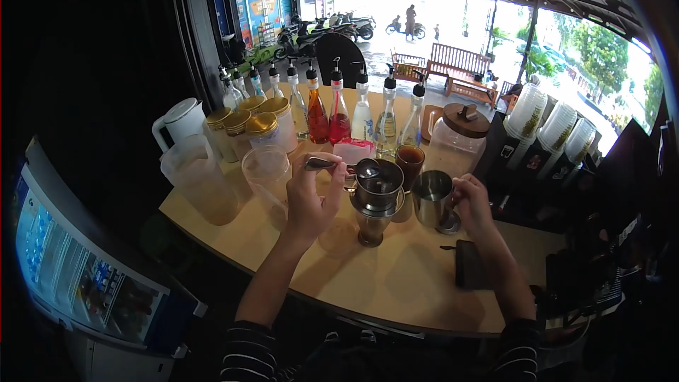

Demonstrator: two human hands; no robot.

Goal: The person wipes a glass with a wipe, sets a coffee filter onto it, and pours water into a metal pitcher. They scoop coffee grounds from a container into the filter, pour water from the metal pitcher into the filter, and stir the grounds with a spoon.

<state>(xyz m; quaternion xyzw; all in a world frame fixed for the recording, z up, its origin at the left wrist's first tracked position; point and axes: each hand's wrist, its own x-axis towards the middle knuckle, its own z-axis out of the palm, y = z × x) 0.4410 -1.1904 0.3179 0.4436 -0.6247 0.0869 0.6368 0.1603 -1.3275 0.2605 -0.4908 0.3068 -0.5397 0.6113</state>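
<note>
My left hand (311,201) is closed on the handle of a metal spoon (367,168), whose bowl is over the mouth of a metal coffee drip filter (377,199). Dark contents show inside the filter, which rests on top of a glass (370,230). To the right, my right hand (472,201) grips the handle of a small stainless steel jug (433,205), held upright beside the filter. Behind these two vessels stands a glass of dark brown drink (409,161). A pink and white packet (353,150) lies just behind the filter.
Pump bottles (339,117) of coloured syrup line the back of the table (396,283). Gold-lidded jars (263,126) and clear plastic pitchers (201,180) stand left. A wooden-lidded jar (456,138), cup stacks (555,124) and a dark flat item (472,265) are on the right.
</note>
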